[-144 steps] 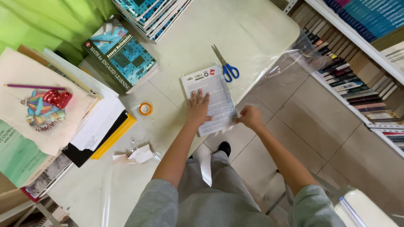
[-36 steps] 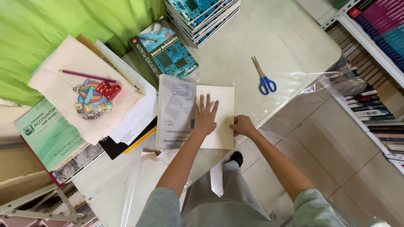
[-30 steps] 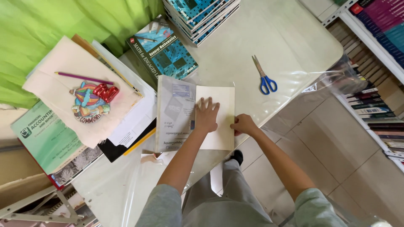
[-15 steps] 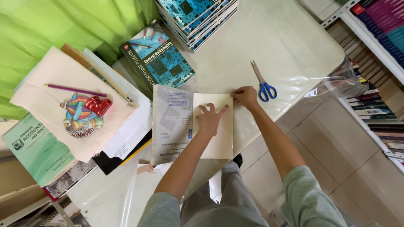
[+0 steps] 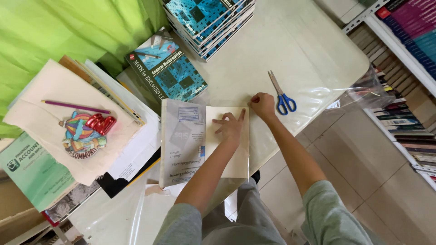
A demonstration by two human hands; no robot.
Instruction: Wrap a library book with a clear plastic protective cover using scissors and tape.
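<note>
we see an open book (image 5: 204,143) lying flat near the front edge of the worktop (image 5: 309,41), on a sheet of clear plastic film (image 5: 318,97) that spreads out under it and hangs off the right edge. our left hand (image 5: 230,127) rests on the inside of the cream cover flap with its fingers spread, pressing it down. our right hand (image 5: 262,104) sits at the far right corner of that flap, fingers curled and pinching at the corner – we think it grips the film's edge there, though the film is too clear for us to be sure.

judging by how things lie, the covering work looks partly done: the book is opened and laid on the film, and the fold at the far corner is in hand. the near edge and the left-hand side of the book show no fold that we can make out, so those seem left to do.

the book's long axis runs from us toward the far side of the worktop, its spine along that line; the printed page reads upside down to us, so its top points toward us.

blue-handled scissors (image 5: 281,93) lie just beside the right hand – closed, blades pointing away. a teal textbook (image 5: 170,72) lies beyond the open book.
</note>
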